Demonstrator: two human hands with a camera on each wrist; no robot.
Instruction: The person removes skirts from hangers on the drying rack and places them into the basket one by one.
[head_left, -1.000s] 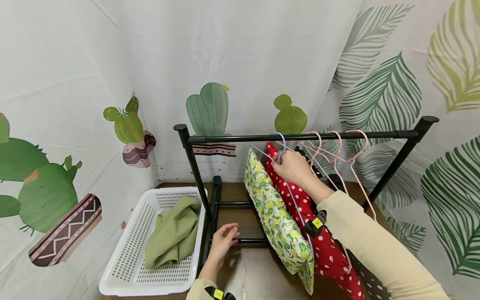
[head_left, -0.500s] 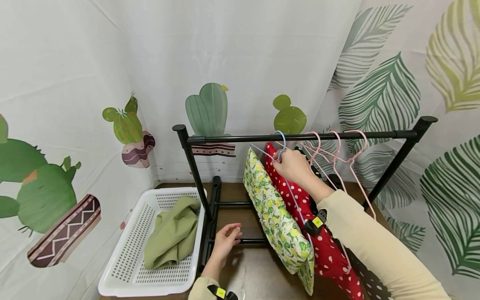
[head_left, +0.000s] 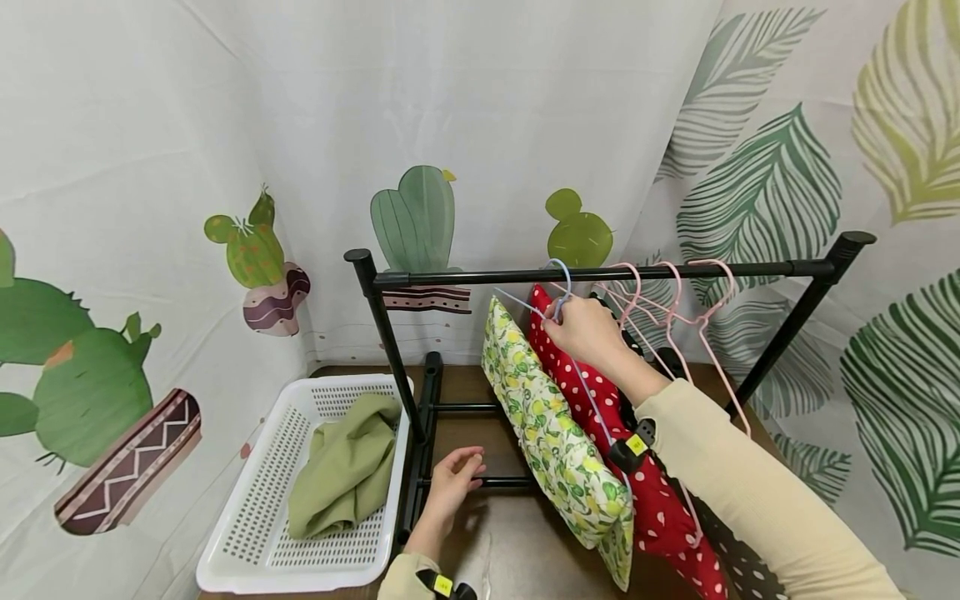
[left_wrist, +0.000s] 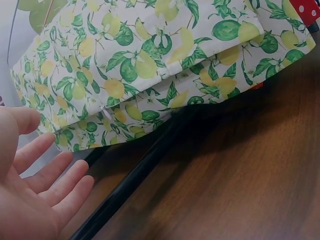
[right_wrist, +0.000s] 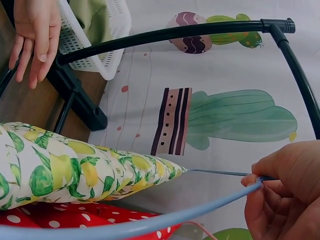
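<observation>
My right hand [head_left: 583, 329] pinches the neck of a blue hanger [right_wrist: 150, 222], whose hook loops over the rack's black top bar [head_left: 480, 277]. A lemon-print cushion cover [head_left: 551, 433], plump with a zip along its lower edge, hangs from that hanger. Against it on the right is a red polka-dot cushion cover [head_left: 588, 392]. My left hand [head_left: 452, 482] hovers low by the rack's lower rail, holding nothing. In the left wrist view its fingers [left_wrist: 70, 187] spread loosely, a little apart from the lemon-print cover.
A white perforated basket [head_left: 240, 533] holding a crumpled green cloth [head_left: 345, 467] stands left of the rack. Several pink hangers [head_left: 712, 321] hang at the right of the bar, near a black dotted item [head_left: 738, 558]. Behind is a printed curtain [head_left: 487, 125].
The lemon-print cover and blue hanger have swung slightly, the cover's far end to the left and its near end to the right. My left hand has shifted slightly right; my right hand stays put.
</observation>
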